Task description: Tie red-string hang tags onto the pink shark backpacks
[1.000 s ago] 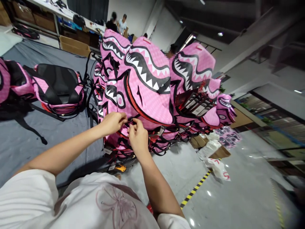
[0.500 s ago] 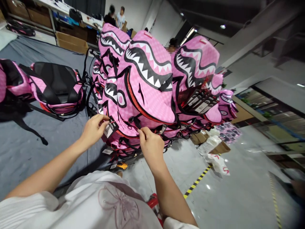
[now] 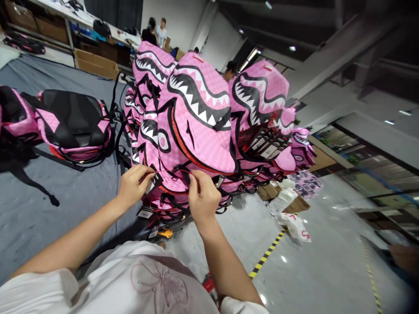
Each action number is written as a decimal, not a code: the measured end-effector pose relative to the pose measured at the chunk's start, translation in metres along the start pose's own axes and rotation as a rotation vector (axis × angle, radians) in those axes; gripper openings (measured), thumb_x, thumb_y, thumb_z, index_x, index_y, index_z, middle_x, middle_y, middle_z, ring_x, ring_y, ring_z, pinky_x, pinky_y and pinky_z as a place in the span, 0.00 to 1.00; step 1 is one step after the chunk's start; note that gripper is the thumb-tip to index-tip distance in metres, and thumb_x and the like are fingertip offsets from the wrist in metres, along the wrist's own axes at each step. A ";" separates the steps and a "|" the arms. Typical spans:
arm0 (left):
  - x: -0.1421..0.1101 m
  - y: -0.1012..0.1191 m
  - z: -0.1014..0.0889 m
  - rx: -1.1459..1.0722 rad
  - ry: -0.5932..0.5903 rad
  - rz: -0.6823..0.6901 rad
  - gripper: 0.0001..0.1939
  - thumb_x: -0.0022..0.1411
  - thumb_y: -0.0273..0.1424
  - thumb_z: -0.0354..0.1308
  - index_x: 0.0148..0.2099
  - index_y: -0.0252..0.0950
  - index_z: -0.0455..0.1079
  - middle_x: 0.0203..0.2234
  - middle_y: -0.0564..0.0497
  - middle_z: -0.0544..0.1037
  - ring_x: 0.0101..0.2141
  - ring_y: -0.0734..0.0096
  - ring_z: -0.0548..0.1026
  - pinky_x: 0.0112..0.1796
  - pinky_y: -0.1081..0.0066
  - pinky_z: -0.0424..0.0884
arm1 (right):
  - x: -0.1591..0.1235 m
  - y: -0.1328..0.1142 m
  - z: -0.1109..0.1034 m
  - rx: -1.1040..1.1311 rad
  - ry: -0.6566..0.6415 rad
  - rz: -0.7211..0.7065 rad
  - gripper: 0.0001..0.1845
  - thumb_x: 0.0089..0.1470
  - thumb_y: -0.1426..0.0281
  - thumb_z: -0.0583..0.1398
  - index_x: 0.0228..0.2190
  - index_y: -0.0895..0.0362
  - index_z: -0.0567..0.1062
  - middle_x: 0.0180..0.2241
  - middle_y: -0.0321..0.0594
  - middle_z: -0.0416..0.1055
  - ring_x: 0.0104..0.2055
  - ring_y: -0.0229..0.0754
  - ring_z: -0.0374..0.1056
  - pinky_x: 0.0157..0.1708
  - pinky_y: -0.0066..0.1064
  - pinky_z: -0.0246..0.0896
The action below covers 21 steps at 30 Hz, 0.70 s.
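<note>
My left hand (image 3: 135, 186) pinches a black hang tag (image 3: 156, 182) near its top end. A thin red string (image 3: 172, 171) runs from the tag to my right hand (image 3: 203, 194), whose thumb and fingertips are closed on it. Both hands are just in front of a large pink backpack (image 3: 203, 96) with a printed shark mouth, standing upright among several others. Below my left hand, more tags (image 3: 145, 213) with white labels hang from red strings. Another bunch of tags (image 3: 266, 144) lies against a pink backpack (image 3: 262, 93) to the right.
On the grey cloth (image 3: 94, 200) to the left lies a pink and black backpack (image 3: 73, 122), straps up. An orange-handled tool (image 3: 165, 233) is below the pile. Cardboard and plastic bags (image 3: 293, 224) lie on the floor near striped tape (image 3: 268, 253). People (image 3: 161, 32) stand at the back.
My left hand has turned slightly and covers more of the tag. The red string now shows stretched between both hands. The camera view has shifted a little.
</note>
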<state>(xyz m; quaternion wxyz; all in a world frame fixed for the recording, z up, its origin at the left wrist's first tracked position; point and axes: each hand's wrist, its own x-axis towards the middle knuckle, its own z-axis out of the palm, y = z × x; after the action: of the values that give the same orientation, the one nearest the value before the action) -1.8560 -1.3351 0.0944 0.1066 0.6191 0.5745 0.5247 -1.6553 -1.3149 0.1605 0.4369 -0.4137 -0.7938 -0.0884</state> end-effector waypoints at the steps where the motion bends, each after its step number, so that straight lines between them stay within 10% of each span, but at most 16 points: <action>1: 0.002 0.001 0.000 -0.010 0.020 0.027 0.09 0.66 0.36 0.52 0.39 0.40 0.73 0.35 0.49 0.78 0.36 0.69 0.75 0.40 0.69 0.71 | 0.002 0.000 0.004 0.048 0.046 -0.052 0.09 0.61 0.73 0.53 0.39 0.57 0.74 0.39 0.46 0.77 0.43 0.41 0.74 0.45 0.32 0.67; 6: 0.022 0.015 0.002 -0.156 0.101 0.269 0.06 0.63 0.31 0.56 0.39 0.37 0.73 0.35 0.48 0.80 0.39 0.70 0.77 0.43 0.70 0.72 | 0.011 -0.002 0.017 0.337 0.033 -0.150 0.08 0.60 0.75 0.54 0.38 0.57 0.73 0.42 0.47 0.77 0.43 0.40 0.75 0.42 0.29 0.70; 15: 0.044 0.027 0.017 -0.610 -0.244 0.063 0.05 0.59 0.30 0.60 0.34 0.33 0.74 0.20 0.55 0.75 0.18 0.80 0.69 0.20 0.81 0.65 | 0.020 0.009 0.017 0.997 -0.393 0.469 0.08 0.56 0.64 0.59 0.31 0.56 0.71 0.24 0.32 0.70 0.23 0.32 0.68 0.22 0.21 0.61; 21: 0.041 0.019 0.008 -0.416 -0.274 0.224 0.07 0.60 0.31 0.60 0.34 0.33 0.77 0.25 0.51 0.79 0.24 0.78 0.74 0.27 0.80 0.69 | 0.034 0.015 -0.002 0.824 -0.625 0.239 0.08 0.59 0.70 0.55 0.32 0.58 0.74 0.30 0.36 0.71 0.29 0.33 0.68 0.30 0.24 0.63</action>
<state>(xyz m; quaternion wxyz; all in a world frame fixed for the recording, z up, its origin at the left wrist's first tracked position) -1.8476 -1.3031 0.1266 0.2494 0.7089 0.3626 0.5512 -1.6528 -1.2867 0.1849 0.3130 -0.3020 -0.8024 0.4087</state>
